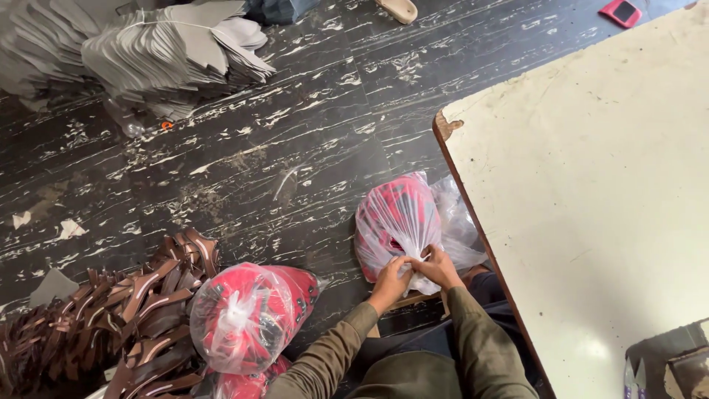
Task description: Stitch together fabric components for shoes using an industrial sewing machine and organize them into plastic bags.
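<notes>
Both hands' grip, left (389, 277) and right (437, 267), pinching clear bag (395, 218) of red pieces.

A clear plastic bag (396, 222), filled with red pieces showing darker patches through the film, stands on the dark streaked floor just beside the left edge of the cream table (591, 185), its bulging body rising away from the person and its gathered mouth pointing toward them. The film is crinkled and drawn into tight pleats at the neck, where the left hand (391, 275) and the right hand (437, 266) pinch it together, fingertips touching. A second, emptier fold of clear film lies against the bag's table-side flank.
</notes>
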